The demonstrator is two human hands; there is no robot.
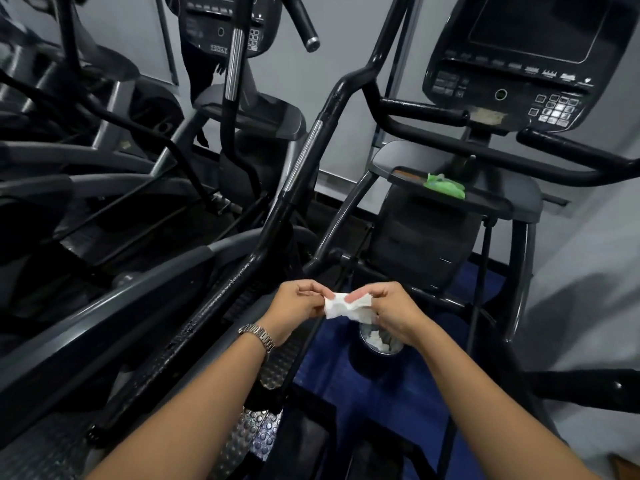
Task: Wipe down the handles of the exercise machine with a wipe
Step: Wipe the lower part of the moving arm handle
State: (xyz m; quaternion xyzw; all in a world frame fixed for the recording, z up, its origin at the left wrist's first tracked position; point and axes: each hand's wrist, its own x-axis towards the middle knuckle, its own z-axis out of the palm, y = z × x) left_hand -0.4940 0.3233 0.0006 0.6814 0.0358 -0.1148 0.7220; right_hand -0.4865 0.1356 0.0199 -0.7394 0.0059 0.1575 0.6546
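The wipe (348, 306) hangs between the left hand (298, 304) and right hand (398, 311), above a bin (381, 342) on the floor. The long handle (301, 168) rises to their left; the console (519, 64) stands ahead right, over a tray (485, 199) bearing a packet (445, 185).

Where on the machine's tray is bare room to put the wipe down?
The tray's right part, beyond the green packet, is bare, under the console. Its left end holds an orange-brown strip and looks narrow. Both hands, left and right, hold the wipe.
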